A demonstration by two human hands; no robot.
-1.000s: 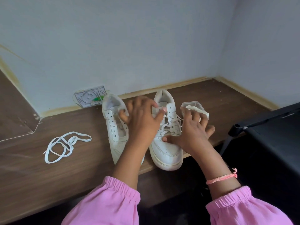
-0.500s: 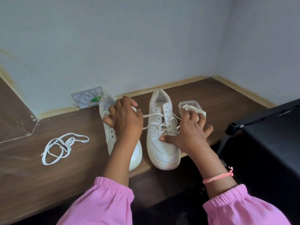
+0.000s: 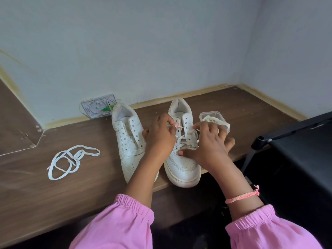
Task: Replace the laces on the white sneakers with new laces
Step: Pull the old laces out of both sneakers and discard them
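Two white sneakers stand side by side on the brown desk (image 3: 53, 191), toes toward me. The left sneaker (image 3: 128, 139) has bare eyelets and no lace. The right sneaker (image 3: 183, 159) still carries a white lace (image 3: 185, 139) through its eyelets. My left hand (image 3: 159, 139) pinches a strand of that lace near the upper eyelets. My right hand (image 3: 210, 146) rests on the right sneaker, thumb pressed on the toe box and fingers spread over its right side. A loose white lace (image 3: 70, 159) lies coiled on the desk at the left.
A small clear plastic tub (image 3: 212, 116) holding cream laces sits just right of the right sneaker. A wall socket plate (image 3: 98, 108) is behind the left sneaker. A black chair (image 3: 296, 141) stands at the right. The desk's front edge runs under the toes.
My left hand moved right, from over the left sneaker back to the right sneaker's upper eyelets, still on the lace. My right hand stayed on the right sneaker.
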